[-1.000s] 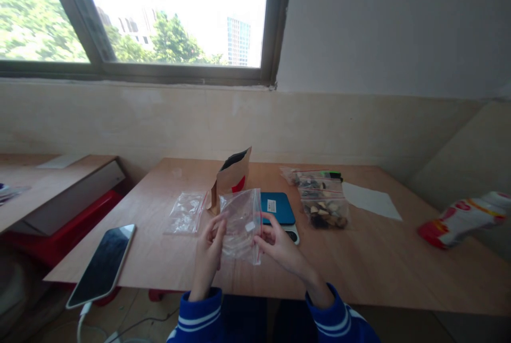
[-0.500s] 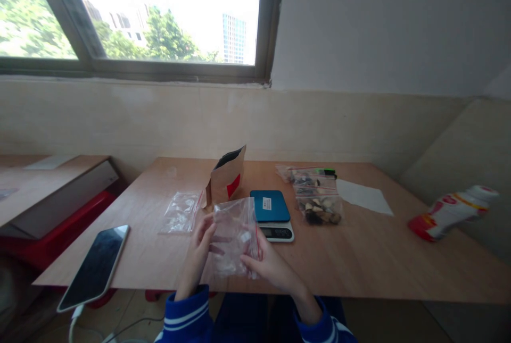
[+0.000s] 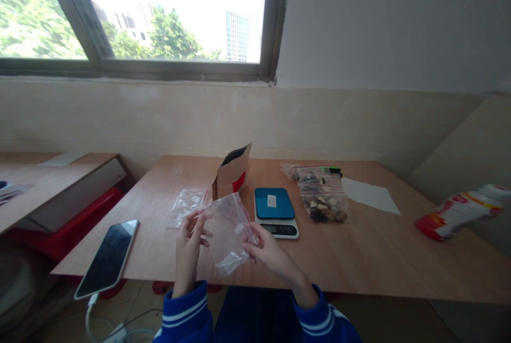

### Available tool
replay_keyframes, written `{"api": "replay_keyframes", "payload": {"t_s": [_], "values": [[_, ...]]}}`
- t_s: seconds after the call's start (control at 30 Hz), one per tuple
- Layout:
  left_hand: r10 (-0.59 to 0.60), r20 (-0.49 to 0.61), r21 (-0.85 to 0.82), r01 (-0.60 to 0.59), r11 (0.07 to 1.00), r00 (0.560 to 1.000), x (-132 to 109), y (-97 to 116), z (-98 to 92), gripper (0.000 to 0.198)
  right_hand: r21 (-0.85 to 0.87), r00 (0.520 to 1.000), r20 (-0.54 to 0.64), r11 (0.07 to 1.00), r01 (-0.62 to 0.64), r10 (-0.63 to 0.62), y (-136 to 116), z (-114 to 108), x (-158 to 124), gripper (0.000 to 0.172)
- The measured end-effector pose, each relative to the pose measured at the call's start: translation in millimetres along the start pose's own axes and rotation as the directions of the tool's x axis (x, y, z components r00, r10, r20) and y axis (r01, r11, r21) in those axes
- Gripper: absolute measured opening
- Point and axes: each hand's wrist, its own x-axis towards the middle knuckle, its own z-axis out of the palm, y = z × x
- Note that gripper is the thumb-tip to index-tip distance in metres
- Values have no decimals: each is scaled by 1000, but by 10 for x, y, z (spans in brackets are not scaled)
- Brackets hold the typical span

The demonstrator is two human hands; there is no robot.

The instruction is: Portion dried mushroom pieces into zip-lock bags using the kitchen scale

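Note:
A clear zip bag (image 3: 225, 231) with a red seal line hangs tilted between my hands, above the table's near edge. My right hand (image 3: 265, 247) grips its seal side, thumb in front. At the opposite side, the curled fingers of my left hand (image 3: 191, 236) pinch the bag's upper left corner. Just beyond, a kitchen scale (image 3: 275, 205) with a blue top lies on the table, its display towards me. A brown paper pouch (image 3: 231, 175) with a red patch stands open behind the bag. More clear zip bags (image 3: 186, 207) lie flat to the left.
Several zip bags of dried pieces (image 3: 325, 207) lie right of the scale, a green-and-black object (image 3: 334, 170) behind them. Beyond are a white paper sheet (image 3: 371, 195) and a red-and-white bottle (image 3: 459, 212). A cabled phone (image 3: 107, 258) overhangs the table's left edge.
The bag has tilted, and its seal edge now slants down to the right. My left hand has shifted slightly left and turned. The whole view has swung a little to the left.

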Motion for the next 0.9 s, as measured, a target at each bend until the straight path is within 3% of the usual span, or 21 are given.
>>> {"api": "replay_keyframes", "payload": {"t_s": [0.13,0.27,0.33,0.43,0.5,0.57,0.63,0.7,0.8,0.9], "values": [[-172,157,51,166,985,972,15,21,-108,60,15,997,-61,999,46,-45,-67,13,150,46],[-232,317,176,183,967,920,4,-13,-358,50,43,1000,18,999,21,-22,-123,193,321,51],[-234,326,196,177,964,916,18,-43,-526,50,27,997,71,1000,14,-15,-139,279,385,54],[-197,191,177,163,971,962,80,-88,-779,57,-155,994,55,982,106,-98,-166,192,419,47],[-176,52,173,165,971,983,130,-106,-897,68,-393,970,-37,895,209,-242,-182,-89,409,33],[-166,-14,180,165,970,986,175,-102,-941,75,-642,911,-128,733,225,-392,-190,-536,389,23],[-150,0,195,147,970,989,226,-77,-911,75,-845,858,-170,520,127,-485,-195,-1067,365,28],[-115,37,222,104,969,993,312,-48,-841,72,-953,837,-226,290,-84,-498,-205,-1578,341,36],[-39,50,331,20,943,998,544,-58,-749,67,-948,821,-308,231,-221,-480,-230,-2153,304,42],[29,-4,537,-22,844,1000,820,-167,-739,65,-938,832,-346,194,-289,-434,-241,-2474,252,39]]}}
